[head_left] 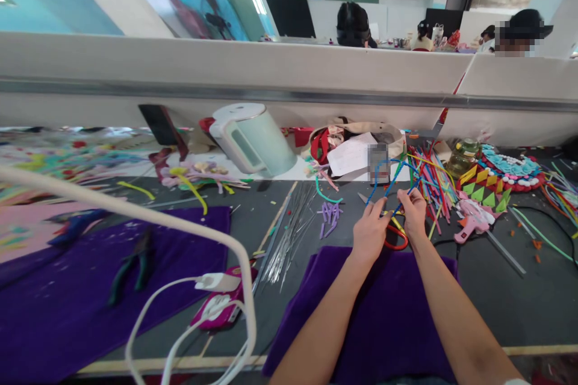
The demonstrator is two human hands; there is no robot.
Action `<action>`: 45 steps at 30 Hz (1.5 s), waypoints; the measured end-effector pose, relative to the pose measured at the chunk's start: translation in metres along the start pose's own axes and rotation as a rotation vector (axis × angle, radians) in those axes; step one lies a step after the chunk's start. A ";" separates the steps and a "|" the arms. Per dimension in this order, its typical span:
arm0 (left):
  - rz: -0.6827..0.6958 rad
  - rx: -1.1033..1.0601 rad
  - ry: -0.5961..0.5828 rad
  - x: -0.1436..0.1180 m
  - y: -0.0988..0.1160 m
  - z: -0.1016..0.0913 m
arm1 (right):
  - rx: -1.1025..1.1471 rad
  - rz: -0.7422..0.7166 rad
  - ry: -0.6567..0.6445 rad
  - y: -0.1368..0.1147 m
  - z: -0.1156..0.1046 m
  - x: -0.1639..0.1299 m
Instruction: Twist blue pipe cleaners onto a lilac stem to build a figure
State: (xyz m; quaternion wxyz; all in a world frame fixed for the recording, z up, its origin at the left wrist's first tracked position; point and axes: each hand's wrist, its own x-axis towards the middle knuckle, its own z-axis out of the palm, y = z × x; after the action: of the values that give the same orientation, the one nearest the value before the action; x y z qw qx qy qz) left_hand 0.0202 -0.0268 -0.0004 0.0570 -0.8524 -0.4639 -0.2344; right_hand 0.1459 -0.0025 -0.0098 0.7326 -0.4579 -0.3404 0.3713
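Observation:
My left hand [371, 230] and my right hand [412, 210] are close together above the far edge of a folded purple cloth [388, 313]. Between them they pinch a blue pipe cleaner [374, 183], bent into loops that stand up past my fingertips. Scissors with red handles [397, 239] lie on the dark table just beneath my hands, partly covered by them. Short purple pipe cleaner pieces [330, 216] are strewn left of my left hand. Beyond my right hand spreads a bunch of colourful pipe cleaners [433, 183].
A pink glue gun [473, 219] and a glass jar [463, 156] stand right. Silvery wires [289, 240] lie left of the cloth. An electric kettle [253, 138] and a fabric bag [388, 132] line the partition. A white cable [180, 219] crosses the left, near pliers [133, 264].

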 end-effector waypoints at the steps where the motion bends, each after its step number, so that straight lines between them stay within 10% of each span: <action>1: 0.002 0.010 -0.009 0.000 0.001 0.000 | -0.026 -0.019 0.019 0.002 -0.001 0.000; 23: -0.069 -0.307 0.135 0.000 -0.001 0.006 | 0.094 0.106 -0.028 0.006 -0.001 0.002; 30: -0.479 -0.846 0.386 0.010 -0.011 0.001 | 0.170 0.116 -0.089 -0.003 -0.008 0.008; 36: -0.681 -1.932 -0.329 0.015 -0.020 0.000 | 0.157 0.201 -0.220 -0.004 -0.011 0.009; 45: -0.513 -2.352 -0.466 0.013 -0.035 -0.003 | 0.275 0.307 -0.287 -0.001 -0.011 0.012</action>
State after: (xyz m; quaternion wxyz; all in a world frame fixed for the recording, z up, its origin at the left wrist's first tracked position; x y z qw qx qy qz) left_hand -0.0029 0.0022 0.0038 -0.8794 -0.2902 -0.1234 -0.3567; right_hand 0.1616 0.0026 -0.0110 0.6671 -0.3427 -0.3139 0.5822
